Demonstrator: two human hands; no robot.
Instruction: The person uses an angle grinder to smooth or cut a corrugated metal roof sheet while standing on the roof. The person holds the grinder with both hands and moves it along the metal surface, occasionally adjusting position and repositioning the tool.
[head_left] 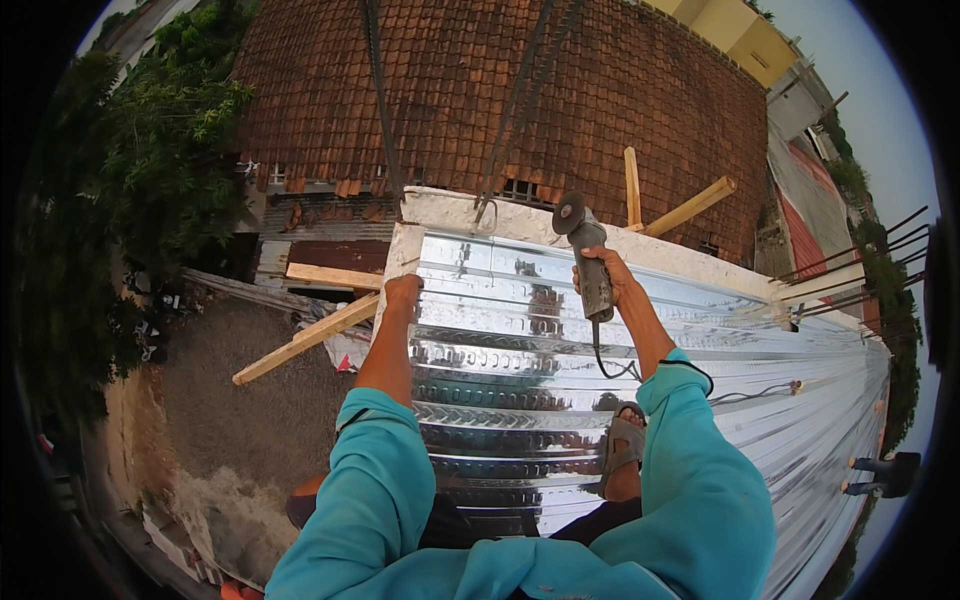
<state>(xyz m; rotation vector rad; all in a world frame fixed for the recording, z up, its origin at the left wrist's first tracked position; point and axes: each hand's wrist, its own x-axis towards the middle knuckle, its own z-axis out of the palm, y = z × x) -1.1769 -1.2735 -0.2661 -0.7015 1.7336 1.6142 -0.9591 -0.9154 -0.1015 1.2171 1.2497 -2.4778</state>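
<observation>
My right hand (612, 275) is wrapped round the grey body of an angle grinder (592, 268). The grinder is held upright above the shiny corrugated metal decking (500, 355), its dark disc (568, 212) at the far end and its cable (602, 350) hanging from the near end. My left hand (403, 289) is closed with curled fingers at the left edge of the decking, against the pale concrete ledge (402, 250). Whether it grips the sheet or the ledge is hidden. A sandalled foot (625, 450) stands on the decking below the grinder.
Wooden beams (310, 338) jut out at the left edge, above a drop to the ground (220, 340). More timber (690, 207) and dark steel bars (500, 130) rise beyond the ledge, before a tiled roof (620, 90). Rebar (860, 255) sticks out at right; another person (885, 474) is farther off.
</observation>
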